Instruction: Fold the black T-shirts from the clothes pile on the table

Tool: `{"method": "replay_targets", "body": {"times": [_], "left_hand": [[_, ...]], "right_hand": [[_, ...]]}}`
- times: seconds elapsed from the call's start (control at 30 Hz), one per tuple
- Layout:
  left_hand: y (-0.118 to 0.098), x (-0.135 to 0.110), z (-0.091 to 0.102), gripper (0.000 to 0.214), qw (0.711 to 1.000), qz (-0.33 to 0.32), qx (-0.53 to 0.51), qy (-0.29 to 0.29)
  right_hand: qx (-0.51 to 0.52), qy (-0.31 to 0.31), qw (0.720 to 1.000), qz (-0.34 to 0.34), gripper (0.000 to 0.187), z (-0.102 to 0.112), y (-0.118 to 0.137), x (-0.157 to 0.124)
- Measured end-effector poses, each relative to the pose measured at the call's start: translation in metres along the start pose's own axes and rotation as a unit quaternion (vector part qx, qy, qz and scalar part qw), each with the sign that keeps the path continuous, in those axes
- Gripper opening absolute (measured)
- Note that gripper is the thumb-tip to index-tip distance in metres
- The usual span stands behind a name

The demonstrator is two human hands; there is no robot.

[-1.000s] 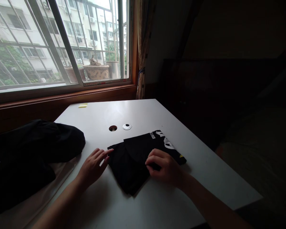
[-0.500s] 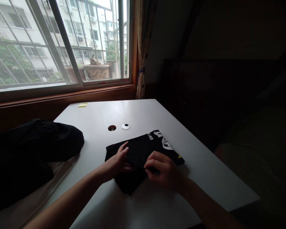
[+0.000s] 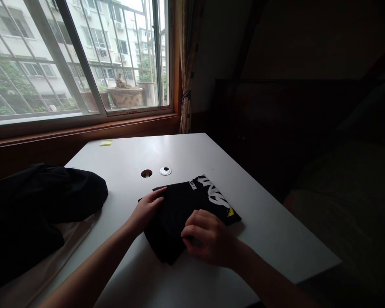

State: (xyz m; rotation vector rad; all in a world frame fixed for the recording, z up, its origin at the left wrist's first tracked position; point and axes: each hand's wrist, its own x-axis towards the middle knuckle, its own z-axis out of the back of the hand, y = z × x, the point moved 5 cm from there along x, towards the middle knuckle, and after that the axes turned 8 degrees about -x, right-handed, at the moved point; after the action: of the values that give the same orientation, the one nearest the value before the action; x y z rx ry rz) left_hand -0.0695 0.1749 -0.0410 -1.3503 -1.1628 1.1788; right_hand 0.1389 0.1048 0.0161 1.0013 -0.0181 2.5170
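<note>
A folded black T-shirt (image 3: 192, 201) with white lettering and a small yellow mark lies on the white table (image 3: 186, 154). My left hand (image 3: 146, 210) rests on the shirt's left edge, fingers stretched flat along the cloth. My right hand (image 3: 207, 237) lies on the shirt's near right part with its fingers curled down, pinching or pressing the cloth; I cannot see which.
A heap of black clothing (image 3: 41, 205) lies at the table's left over pale cloth. A round cable hole (image 3: 146, 173) and its white cap (image 3: 165, 171) sit beyond the shirt. A yellow sticky note (image 3: 105, 143) is near the window sill. Dark furniture stands at right.
My left hand came from the bare table onto the shirt, then slid out to its left edge. The right hand shifted a little nearer. More of the white lettering shows.
</note>
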Motion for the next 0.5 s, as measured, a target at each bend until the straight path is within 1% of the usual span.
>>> {"method": "replay_targets", "body": {"times": [0.07, 0.17, 0.27, 0.33, 0.43, 0.5], "left_hand": [[-0.004, -0.007, 0.007, 0.051, 0.998, -0.021, 0.053, 0.001], [-0.009, -0.018, 0.018, 0.054, 0.996, -0.024, 0.090, -0.012], [-0.012, -0.025, 0.028, 0.056, 0.993, -0.035, 0.113, -0.024], [-0.010, -0.027, 0.035, 0.056, 0.989, -0.047, 0.140, -0.029], [-0.003, -0.031, 0.045, 0.053, 0.980, -0.083, 0.177, -0.045], [0.000, -0.035, 0.053, 0.049, 0.971, -0.110, 0.200, -0.065]], "right_hand": [[-0.004, 0.004, 1.000, 0.021, 0.009, -0.003, 0.008, 0.003], [-0.009, 0.019, 0.999, 0.044, 0.006, -0.011, 0.019, 0.008], [-0.016, 0.036, 0.998, 0.052, 0.002, -0.024, 0.029, 0.011], [-0.017, 0.048, 0.997, 0.054, 0.004, -0.035, 0.034, 0.010], [-0.001, 0.073, 0.995, 0.062, 0.010, -0.046, 0.036, 0.008], [0.017, 0.092, 0.994, 0.050, 0.011, -0.046, 0.028, 0.007]]}}
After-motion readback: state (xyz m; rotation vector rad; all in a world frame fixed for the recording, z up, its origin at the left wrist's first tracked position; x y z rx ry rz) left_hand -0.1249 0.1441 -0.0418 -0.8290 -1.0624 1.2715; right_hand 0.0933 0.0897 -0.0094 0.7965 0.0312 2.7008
